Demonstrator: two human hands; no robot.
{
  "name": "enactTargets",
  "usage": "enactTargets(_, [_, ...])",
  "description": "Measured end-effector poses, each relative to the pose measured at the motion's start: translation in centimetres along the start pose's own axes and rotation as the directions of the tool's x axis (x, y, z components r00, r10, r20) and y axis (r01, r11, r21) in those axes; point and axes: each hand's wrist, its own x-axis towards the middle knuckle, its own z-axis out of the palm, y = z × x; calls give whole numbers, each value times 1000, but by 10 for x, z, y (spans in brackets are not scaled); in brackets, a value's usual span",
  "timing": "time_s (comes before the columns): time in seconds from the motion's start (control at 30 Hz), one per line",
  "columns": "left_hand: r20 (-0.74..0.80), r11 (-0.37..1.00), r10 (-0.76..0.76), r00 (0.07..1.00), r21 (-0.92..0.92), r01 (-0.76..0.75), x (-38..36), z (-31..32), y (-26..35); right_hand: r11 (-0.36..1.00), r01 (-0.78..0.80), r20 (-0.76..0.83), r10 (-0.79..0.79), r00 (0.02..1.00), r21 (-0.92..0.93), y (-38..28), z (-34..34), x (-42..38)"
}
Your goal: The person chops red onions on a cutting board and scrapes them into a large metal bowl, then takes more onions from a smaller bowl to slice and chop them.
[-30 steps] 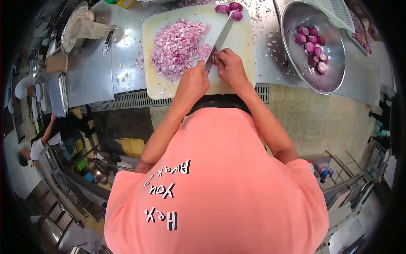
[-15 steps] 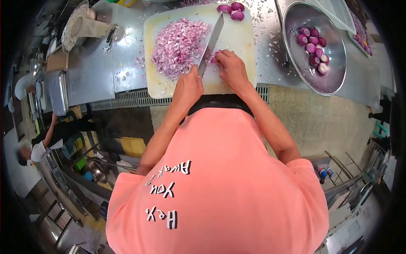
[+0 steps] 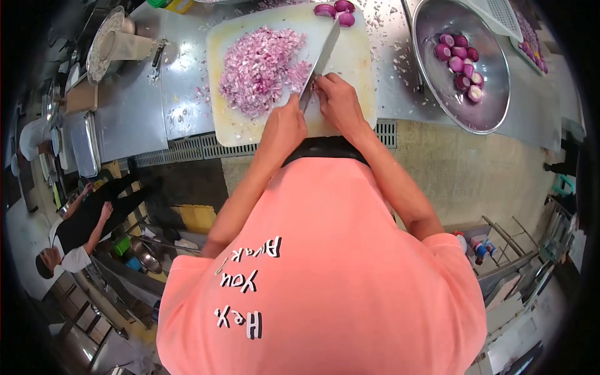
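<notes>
Steel long-bladed knife point(image 3: 323, 59), gripped by the left hand point(image 3: 284, 127), now sits nearer the curled right hand point(image 3: 339, 103); cutting apparently continues, its hold unclear. Diced pink-white onion heap point(image 3: 258, 72) lies left, on rectangular white board point(image 3: 357, 69).

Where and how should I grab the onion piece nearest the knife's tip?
Probably pinch that onion piece by its rounded right end, bringing the right hand in from the right, because the knife has its tip close by on the left.
</notes>
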Motion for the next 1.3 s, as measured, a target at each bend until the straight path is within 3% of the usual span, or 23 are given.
enactTargets(0.07, [8, 999, 34, 999, 33, -34, 8, -6, 3, 1000, 8, -20, -7, 1000, 23, 2, 1, 1])
enactTargets(0.13, [50, 999, -29, 998, 36, 28, -1, -18, 17, 1000, 7, -34, -6, 999, 18, 4, 0, -2])
enactTargets(0.2, [-20, 999, 34, 999, -9, -34, -5, -8, 9, 1000, 8, -57, -7, 998, 19, 5, 1, 2])
enactTargets(0.33, [-21, 995, 100, 995, 12, -100, 8, -1, 7, 1000, 8, -39, -9, 999, -23, 9, -3, -2])
enactTargets(0.4, [31, 1000, -10, 999, 10, 10, -4, -16, 15, 1000, 14, -52, -15, 999, -12, 9, -2, 2])
enactTargets(0.5, [24, 1000, 28, 999, -1, -28, 9, 3, 5, 1000, -11, -31, 10, 999, -18, 10, -6, -6])
enactTargets(0.6, [21, 996, 86, 996, 22, -86, 12, -2, 6, 1000, 11, -97, -11, 995, -3, 10, -24, -3])
enactTargets(0.67, [116, 998, 64, 991, -13, -63, 0, -10, 12, 990, -93, -226, 115, 967, 106, 3, -48, 3])
enactTargets(0.8, [217, 996, 75, 973, -58, -64, -20, -5, -27, 998, -42, -356, 55, 933, 44, 0, -85, 16])
enactTargets(0.83, [285, 988, -47, 957, -125, 86, -18, -8, -42, 1000, -25, -379, 29, 925, 17, 2, -90, 20])
enactTargets(0.87, [133, 967, 3, 991, -255, 31, -20, -8, -56, 1000, -7, -403, 2, 915, -11, 4, -94, 24])
enactTargets(0.97, [57, 967, -125, 991, -216, 134, -13, -31, -60, 1000, -28, -385, 21, 923, -12, 8, -96, 31])
enactTargets(1.03, [-4, 982, -185, 983, -28, 185, -10, -48, -44, 1000, -19, -381, 14, 925, -8, 10, -94, 39])
enactTargets(1.07, [-10, 982, -185, 983, -33, 185, -13, -47, -41, 1000, -23, -377, 19, 926, -8, 11, -95, 44])
enactTargets(1.13, [35, 998, -41, 999, -56, 42, -27, -42, -29, 1000, -21, -361, 17, 933, -7, 17, -96, 53])
enactTargets(1.17, [141, 995, -28, 990, -87, 41, -32, -43, -23, 1000, 2, -376, -13, 926, -29, 24, -96, 63])
enactTargets(1.2, [129, 995, -35, 991, -88, 46, -33, -44, -25, 998, 26, -393, -43, 919, -50, 28, -95, 72])
enactTargets(1.27, [271, 991, 105, 957, -106, -79, -35, -37, -35, 998, 14, -387, -33, 922, -53, 36, -95, 87])
enactTargets(1.3, [236, 993, 95, 967, -91, -76, -34, -32, -53, 999, 26, -382, -43, 923, -48, 40, -95, 94])
